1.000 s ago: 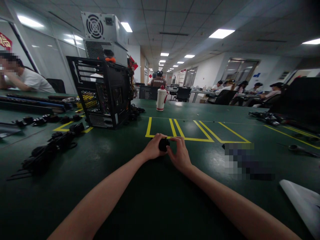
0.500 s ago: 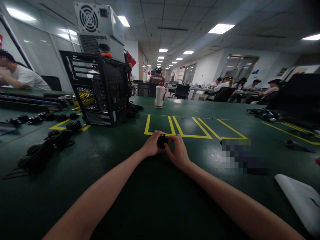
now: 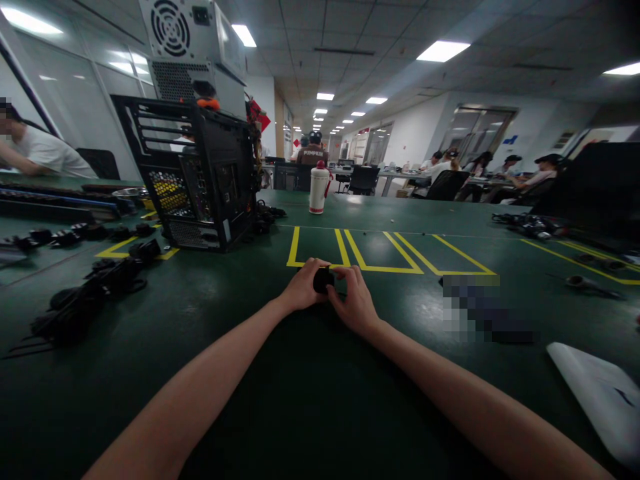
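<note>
A small black object (image 3: 323, 281), too dark for its kind to show, is held just above or on the green table, between my two hands. My left hand (image 3: 300, 287) is closed around its left side, fingers curled over the top. From the right, my right hand (image 3: 357, 303) pinches at the object, thumb low and fingers bent over its upper edge. A thin dark piece shows between the right thumb and fingers; I cannot tell whether it belongs to the object. Yellow tape outlines (image 3: 355, 268) lie just beyond my hands.
An open black computer case (image 3: 210, 180) stands at left, with metal power supply units (image 3: 183, 33) stacked above. Black cables (image 3: 85, 300) lie in front of it. A white bottle (image 3: 319, 190) stands beyond the tape. At right are a blurred-out item (image 3: 490, 313) and a white device (image 3: 595, 393).
The right fingers and thumb have shifted slightly on the black object, and the thumb sits nearer to it. Both hands stay in place; the whole view has moved a little.
</note>
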Tool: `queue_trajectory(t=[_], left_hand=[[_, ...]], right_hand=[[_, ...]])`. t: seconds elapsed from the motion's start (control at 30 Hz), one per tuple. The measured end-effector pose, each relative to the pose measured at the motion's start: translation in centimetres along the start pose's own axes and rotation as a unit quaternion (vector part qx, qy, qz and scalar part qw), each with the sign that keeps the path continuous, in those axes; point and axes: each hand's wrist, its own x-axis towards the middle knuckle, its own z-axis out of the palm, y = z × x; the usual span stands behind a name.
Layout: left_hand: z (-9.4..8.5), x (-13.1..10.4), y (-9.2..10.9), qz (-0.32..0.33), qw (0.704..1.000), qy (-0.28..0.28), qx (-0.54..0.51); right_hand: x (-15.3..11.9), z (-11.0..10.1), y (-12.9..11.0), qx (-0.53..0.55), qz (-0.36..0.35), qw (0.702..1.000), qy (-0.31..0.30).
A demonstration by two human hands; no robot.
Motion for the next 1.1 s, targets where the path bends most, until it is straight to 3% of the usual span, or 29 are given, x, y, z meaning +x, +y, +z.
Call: queue_trajectory(t=[0.23,0.37,0.47,0.6,0.77,0.93,1.1], left_hand=[[-0.1,0.0,0.1,-0.007,1.000,-0.007,0.005],[-0.2,0.0,0.3,-0.016,1.000,-0.014,0.005],[-0.1,0.2,0.3,-0.029,1.000,-0.012,0.001],[-0.3,0.4,0.0,-0.061,0.998,-0.013,-0.019],[-1.5,0.0,0.3,-0.160,0.979,-0.101,-0.082],[-2.7,-2.0,2.7,-0.198,0.962,-0.149,-0.119],[-4.7,-6.5,7.8,-0.206,0.933,-0.245,-0.166]], right_hand=[[0.2,0.3,0.6,-0.004,0.036,0.999,-0.012],[-0.1,0.2,1.2,-0.016,0.064,0.995,-0.081],[-0.7,-0.3,1.4,-0.035,0.046,0.988,-0.145],[-1.8,-1.7,1.5,-0.049,-0.031,0.980,-0.189],[-4.0,-4.6,1.6,-0.049,-0.025,0.979,-0.198],[-7.6,-8.0,-0.3,-0.079,-0.016,0.973,-0.217],[-12.0,-10.7,-3.4,-0.109,-0.027,0.963,-0.243]])
